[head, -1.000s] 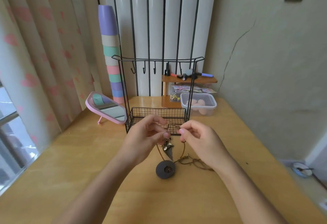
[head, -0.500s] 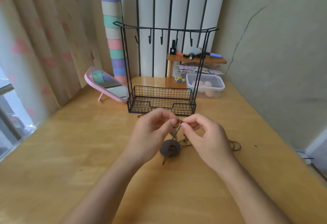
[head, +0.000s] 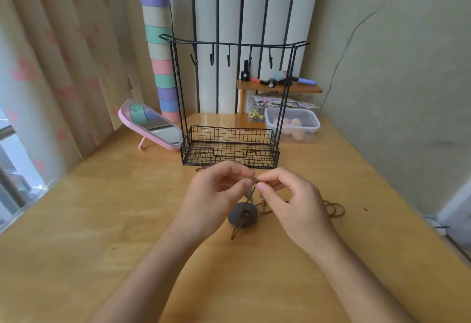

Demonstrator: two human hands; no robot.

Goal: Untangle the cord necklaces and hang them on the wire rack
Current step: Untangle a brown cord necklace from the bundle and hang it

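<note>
Across the lower view spreads a wooden table [head: 102,220], set against a wall and a curtain. At its far middle stands the black wire rack [head: 285,108], upright, with a top bar carrying a row of hooks [head: 228,58] and a mesh basket [head: 229,135] as its base. Left of the basket and just beside it leans a pink mirror [head: 150,125]. To the right of the rack sits a clear plastic tub [head: 309,129] with its lid on; inside lie peach rounded pieces [head: 295,122], possibly sponges, though the lid blurs them. Behind the tub a small wooden shelf [head: 303,88] holds a dark bottle and some pens, with papers stacked beneath it.

Near the basket's front, the left hand [head: 216,195] and right hand [head: 293,200] meet above the table. Each pinches the cord necklaces [head: 334,209] between thumb and forefinger, fingertips almost touching, the other fingers loosely curled. From the pinch, brown strands drop to the table, where they are tangled; loose loops lie to the right of the right hand. A dark round pendant [head: 242,214] rests on the table between the wrists, cord crossing it.
</note>
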